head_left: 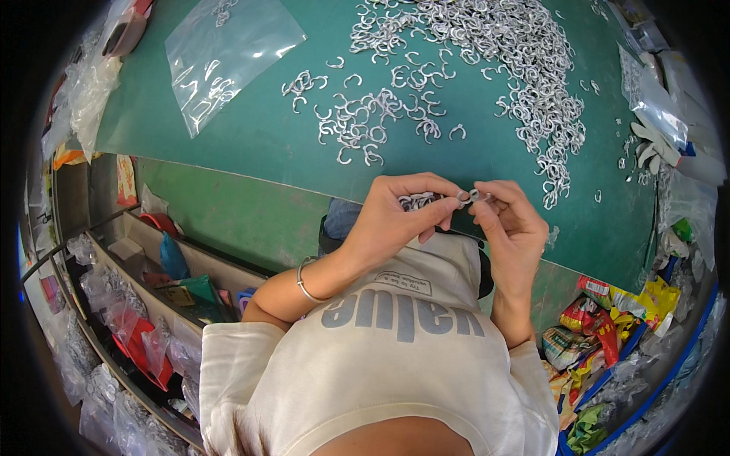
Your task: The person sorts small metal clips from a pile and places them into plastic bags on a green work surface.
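My left hand [395,209] is closed at the table's near edge, thumb and forefinger pinching at a small silvery ring [474,195]. Several more silvery C-shaped pieces [415,201] lie in the curl of its fingers. Close beside it, my right hand [513,218] pinches the other side of the ring between thumb and fingertips. Whether one or two pieces meet there, I cannot tell. Beyond the hands, loose C-shaped pieces [365,125] are scattered on the green tabletop [251,144]. A large heap of the same pieces [525,49] spreads over the far right.
A see-through plastic bag [220,64] lies flat at the far left. Toward the right edge are a white glove [654,144] and plastic wrapping [646,91]. An open drawer [194,266] with odds and ends stands at lower left; colourful packets [593,327] fill a bin at lower right.
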The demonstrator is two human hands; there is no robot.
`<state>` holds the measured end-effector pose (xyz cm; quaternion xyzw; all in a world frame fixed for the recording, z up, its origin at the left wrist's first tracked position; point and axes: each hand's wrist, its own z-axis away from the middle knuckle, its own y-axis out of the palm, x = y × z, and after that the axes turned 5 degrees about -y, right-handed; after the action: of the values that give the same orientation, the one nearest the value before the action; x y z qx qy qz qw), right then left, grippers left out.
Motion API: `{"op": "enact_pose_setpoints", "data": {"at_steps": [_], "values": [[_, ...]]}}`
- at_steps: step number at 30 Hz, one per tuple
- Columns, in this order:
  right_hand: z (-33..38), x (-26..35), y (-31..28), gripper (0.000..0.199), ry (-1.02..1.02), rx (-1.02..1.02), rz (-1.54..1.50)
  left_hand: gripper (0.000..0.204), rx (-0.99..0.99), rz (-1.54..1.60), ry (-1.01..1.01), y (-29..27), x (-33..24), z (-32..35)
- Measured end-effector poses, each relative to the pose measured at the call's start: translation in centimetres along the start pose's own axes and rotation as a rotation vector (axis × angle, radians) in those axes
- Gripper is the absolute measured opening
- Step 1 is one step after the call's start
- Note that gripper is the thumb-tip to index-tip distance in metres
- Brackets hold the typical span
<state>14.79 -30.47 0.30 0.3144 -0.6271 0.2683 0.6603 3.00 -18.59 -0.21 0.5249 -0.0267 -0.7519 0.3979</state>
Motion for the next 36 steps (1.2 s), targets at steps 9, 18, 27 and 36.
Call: {"op": "enact_pose_setpoints", "data": {"at_steps": [9, 18, 27, 36], "values": [[-0.2, -0.2, 1.2, 0.018, -0.533, -0.172, 0.671, 0.013, -0.098, 0.086, -0.029, 0.5, 0.6, -0.3], [-0.5, -0.5, 1.3, 0.020, -0.689, -0.094, 0.849, 0.013, -0.118, 0.165, -0.004, 1.0, 1.1, -0.4], [-0.4, -0.8, 1.3, 0.020, -0.751, -0.091, 0.848, 0.013, -0.146, 0.185, 0.035, 1.3, 1.4, -0.4], [-0.5, -0.6, 1.6, 0.017, -0.692, -0.064, 0.870, 0.013, -0.130, 0.163, 0.034, 1.2, 1.0, -0.3]]}}
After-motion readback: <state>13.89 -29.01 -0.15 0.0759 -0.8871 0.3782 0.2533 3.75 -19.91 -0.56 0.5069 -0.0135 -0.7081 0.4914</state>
